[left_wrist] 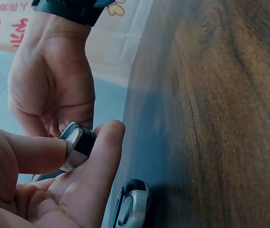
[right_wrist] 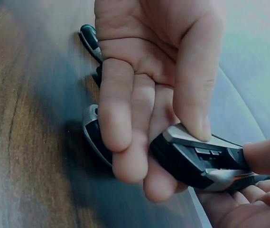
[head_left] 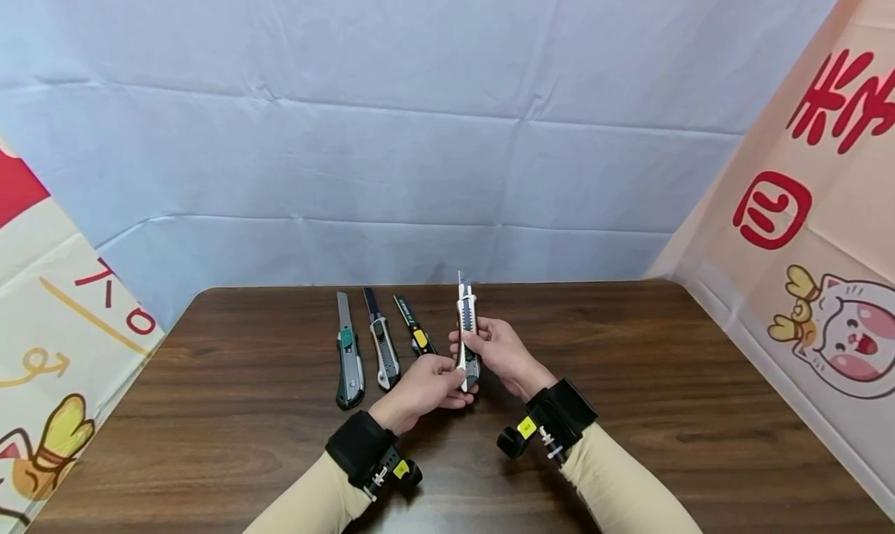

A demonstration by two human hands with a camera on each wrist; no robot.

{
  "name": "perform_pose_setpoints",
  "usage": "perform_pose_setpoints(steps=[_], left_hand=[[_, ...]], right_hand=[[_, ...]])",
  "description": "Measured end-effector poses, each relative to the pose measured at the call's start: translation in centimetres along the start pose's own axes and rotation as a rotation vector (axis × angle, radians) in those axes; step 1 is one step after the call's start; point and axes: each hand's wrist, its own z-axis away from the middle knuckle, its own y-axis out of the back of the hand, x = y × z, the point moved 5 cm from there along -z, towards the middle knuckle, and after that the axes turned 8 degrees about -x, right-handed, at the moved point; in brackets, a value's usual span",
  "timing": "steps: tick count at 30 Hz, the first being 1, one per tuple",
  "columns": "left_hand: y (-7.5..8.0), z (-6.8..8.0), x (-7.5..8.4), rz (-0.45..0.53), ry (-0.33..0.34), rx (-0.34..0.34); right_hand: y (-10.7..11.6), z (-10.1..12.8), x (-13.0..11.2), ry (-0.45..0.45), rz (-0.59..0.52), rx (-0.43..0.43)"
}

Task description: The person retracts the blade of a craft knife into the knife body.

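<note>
Three knives (head_left: pixel 381 340) crowd table (head_left: pixel 664 378) left of hands; right side & front open.

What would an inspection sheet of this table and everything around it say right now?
Surface: dark wooden table, bare wood at the right.
Job's things: white utility knife held above the table, blade tip out and pointing away from the person.
Clutter: three more utility knives lie side by side: green-slider knife, grey knife, yellow-slider knife.
Hands: left hand pinches the held knife's near end; right hand grips its body, fingers curled under it.
Cables: nothing seen.
Surroundings: pale blue cloth backdrop; printed cartoon banners at both sides; black wrist straps with cameras.
</note>
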Motion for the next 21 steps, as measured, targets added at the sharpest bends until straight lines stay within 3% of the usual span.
perform_pose_setpoints(steps=[8, 15, 21], left_hand=[[0.10, 0.10, 0.10, 0.011, -0.009, -0.010], [-0.17, 0.10, 0.02, 0.024, -0.018, -0.063], [-0.16, 0.07, -0.10, 0.064, -0.019, -0.043]], right_hand=[[0.21, -0.04, -0.22, -0.010, -0.012, 0.007], [0.70, -0.17, -0.22, -0.021, -0.039, 0.024], [0.68, -0.13, 0.39, -0.027, -0.086, 0.020]])
